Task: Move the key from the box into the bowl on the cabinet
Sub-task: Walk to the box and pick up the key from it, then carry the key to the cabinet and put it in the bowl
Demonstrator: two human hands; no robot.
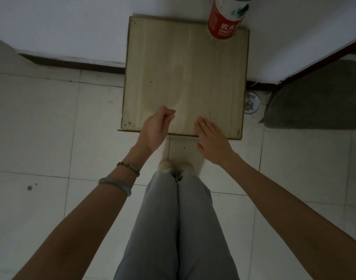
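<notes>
Forearms reach in from the bottom corners, the left one wearing a bangle (115, 183) and a bead bracelet (128, 167), with grey trousers (173, 219) and pale shoes (175, 165) between them. Left hand (156, 129) hovers over the near edge of the cabinet (185, 73) with fingertips curled in against the thumb, as if pinching something small; whether anything sits between them I cannot tell. Right hand (210, 138) lies flat and spread, fingers together, palm down over the same near edge.

From the hands outward, the wooden surface is bare except for a red-labelled bottle (225, 19) at one o'clock, at the far corner. At three o'clock, down on the tiled floor (52, 128) beside the cabinet, a small patterned dish (251, 103) peeks out. Neither key nor box is visible, and no bowl stands on the cabinet.

As I judge it, the risk is a drop: if the key is in that pinch, a loose grip would send it onto the tiles, hard to find in this dim light. That floor dish could also be mistaken for the target.
</notes>
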